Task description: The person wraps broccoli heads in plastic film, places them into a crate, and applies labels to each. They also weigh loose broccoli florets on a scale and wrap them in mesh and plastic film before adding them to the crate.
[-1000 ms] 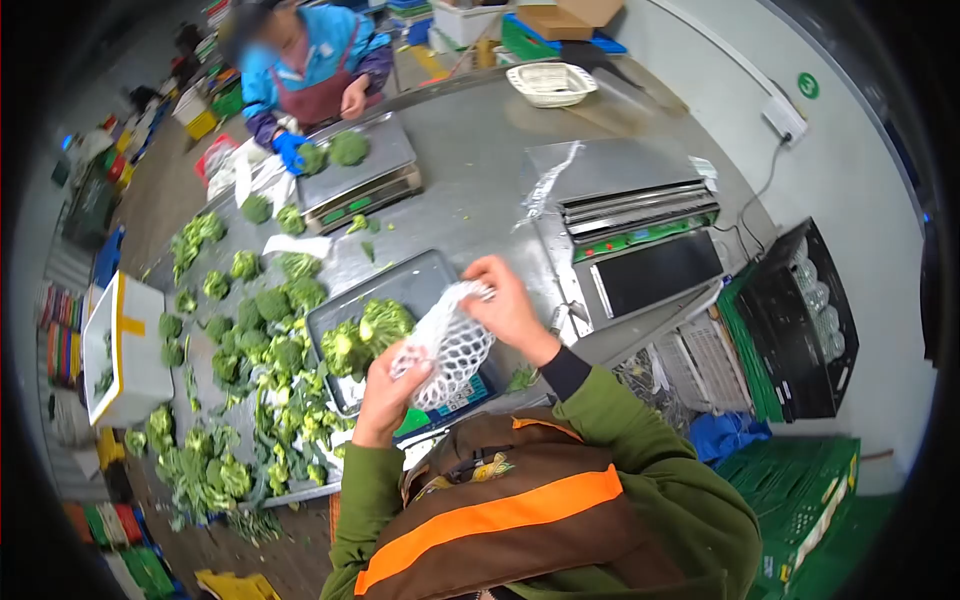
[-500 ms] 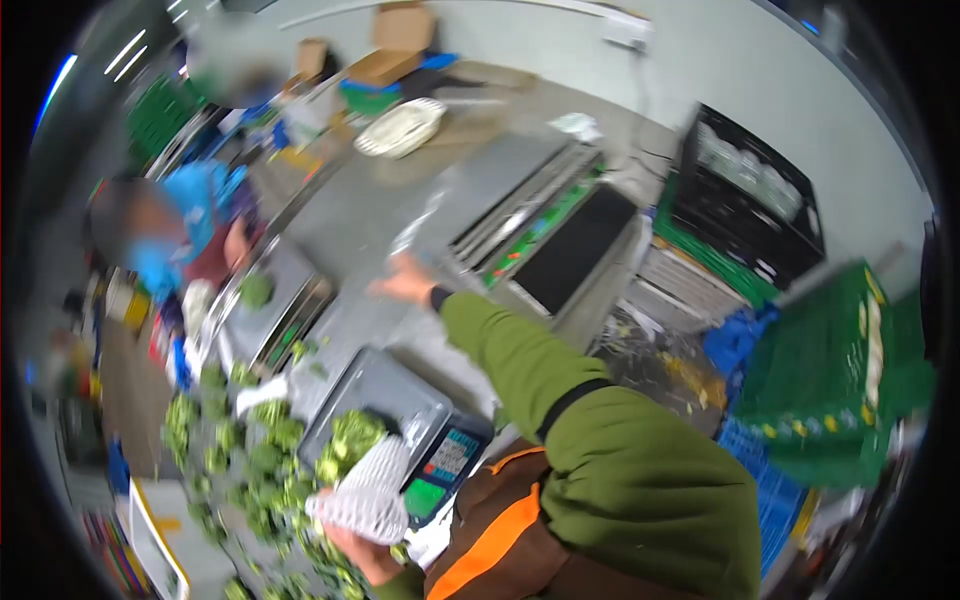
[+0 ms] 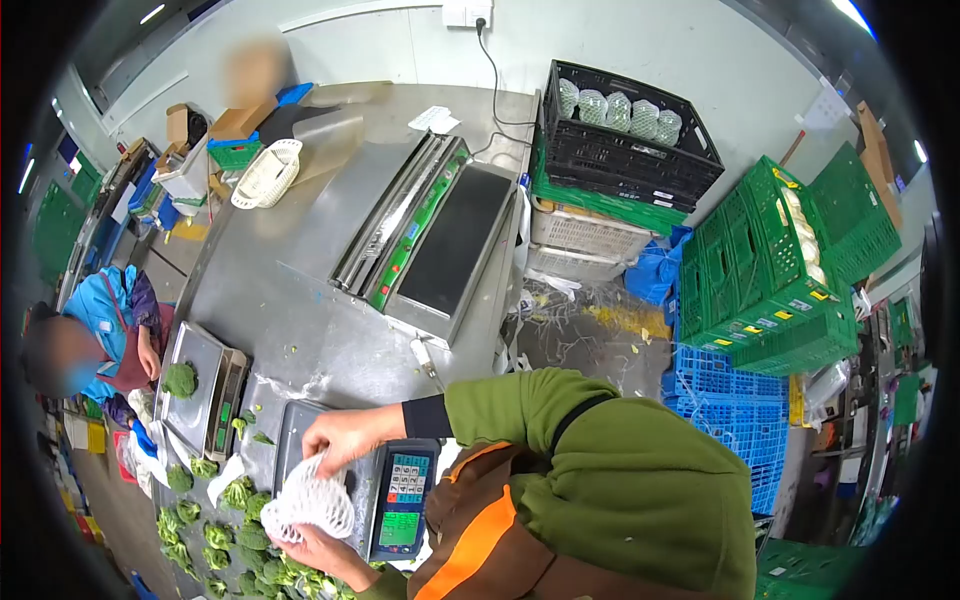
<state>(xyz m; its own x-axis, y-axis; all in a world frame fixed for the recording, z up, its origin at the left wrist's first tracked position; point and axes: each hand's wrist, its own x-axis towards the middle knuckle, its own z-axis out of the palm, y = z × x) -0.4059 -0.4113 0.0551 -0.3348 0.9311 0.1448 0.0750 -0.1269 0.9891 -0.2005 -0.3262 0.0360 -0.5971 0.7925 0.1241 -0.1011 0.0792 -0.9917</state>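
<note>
A white foam net sleeve (image 3: pixel 308 503) is between my two hands, above the grey weighing scale (image 3: pixel 405 500) with its keypad and green display. My left hand (image 3: pixel 325 553) is wrapped round it from below. At its upper end, the fingers of my right hand (image 3: pixel 345 438) are closed on the mesh. Whether anything sits inside the net, I cannot make out. Several broccoli heads (image 3: pixel 218 535) lie on the table to the left, some partly hidden by my left hand.
A film-wrapping machine (image 3: pixel 420 235) stands on the metal table (image 3: pixel 300 240), near a white basket (image 3: pixel 268 174). At the left a person (image 3: pixel 110 320) is beside another scale (image 3: pixel 205 385) bearing one broccoli head. Black (image 3: pixel 630 150) and green crates (image 3: pixel 750 270) stand at the right.
My right hand has come back from over the table near the wrapping machine to the net and closed on it. The view has turned, and my left hand still holds the net.
</note>
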